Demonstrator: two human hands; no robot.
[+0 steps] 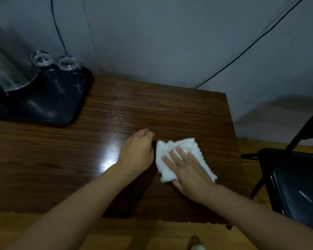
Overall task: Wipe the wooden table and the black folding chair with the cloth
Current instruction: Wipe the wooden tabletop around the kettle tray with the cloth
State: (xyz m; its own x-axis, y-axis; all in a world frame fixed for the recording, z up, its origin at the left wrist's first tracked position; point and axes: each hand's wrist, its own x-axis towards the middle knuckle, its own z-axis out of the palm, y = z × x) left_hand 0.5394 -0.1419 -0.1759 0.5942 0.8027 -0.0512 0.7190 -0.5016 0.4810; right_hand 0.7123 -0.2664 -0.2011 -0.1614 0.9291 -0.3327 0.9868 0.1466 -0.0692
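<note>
Black tray (49,110), steel jug (9,69) and two upturned glasses (42,59) on it, black cable (251,44) across grey wall (170,42)

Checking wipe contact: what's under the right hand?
The white cloth, pressed onto the wooden table by the right hand with straight fingers. The cloth's middle and the table beneath it are covered.
</note>
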